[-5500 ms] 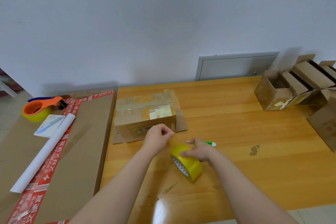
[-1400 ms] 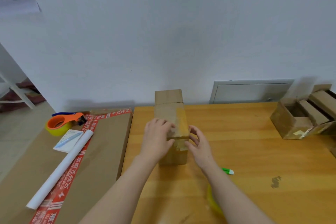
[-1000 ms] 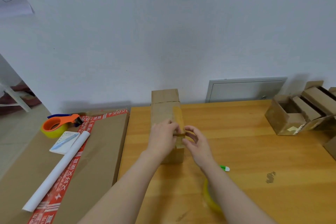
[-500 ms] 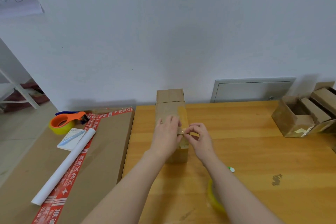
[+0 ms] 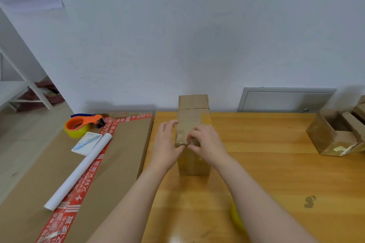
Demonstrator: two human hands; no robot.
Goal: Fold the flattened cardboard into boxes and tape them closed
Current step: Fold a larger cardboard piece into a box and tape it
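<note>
Box stands on table, near the far left corner, long side running away from the camera. Left hand: fingers straight, slightly spread, flat against the box's left wall; thumb at the near top edge. Right hand: on the box top, fingers bent and close together, tips on the taped near edge; pinching or pressing, cannot tell. Tape roll mostly hidden behind right forearm.

The left hand extends straight fingers; the right hand bends its fingers, touching the left thumb.
</note>
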